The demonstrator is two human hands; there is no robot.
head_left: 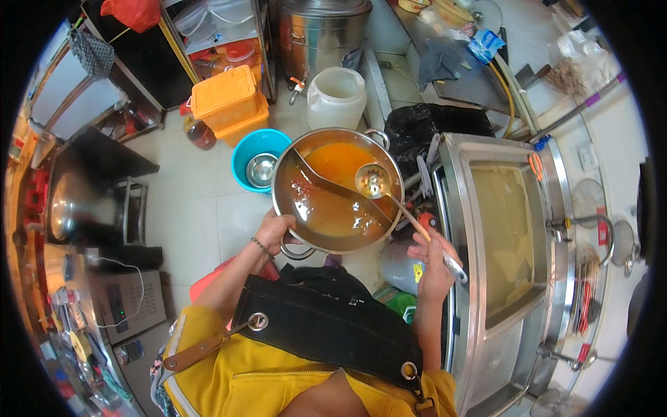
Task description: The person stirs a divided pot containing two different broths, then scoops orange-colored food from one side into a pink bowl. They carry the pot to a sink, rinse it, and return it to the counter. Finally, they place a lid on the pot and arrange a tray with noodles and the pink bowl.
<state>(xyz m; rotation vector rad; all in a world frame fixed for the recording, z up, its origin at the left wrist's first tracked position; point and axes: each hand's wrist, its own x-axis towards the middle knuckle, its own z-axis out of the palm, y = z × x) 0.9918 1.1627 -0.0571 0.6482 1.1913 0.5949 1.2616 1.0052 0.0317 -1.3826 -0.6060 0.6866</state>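
My left hand [277, 231] grips the near left rim of a round stainless-steel divided hot pot [338, 249], close to one of its loop handles. A curved metal divider [333, 186] parts orange broth [333, 159] on the far side from browner, reddish-flecked broth [323, 219] on the near side. In my right hand [436, 260] is the handle of a slotted ladle [373, 181]. The ladle's perforated bowl is over the far compartment, near the pot's right wall; whether it touches the broth I cannot tell. The pot is held above the floor.
Beyond the pot, a turquoise basin [241, 180] with a metal bowl [262, 170], orange lidded boxes [225, 95] and a white plastic barrel [337, 96] stand on the tiled floor. A steel sink [464, 219] runs along the right. A large steel urn [323, 36] stands behind.
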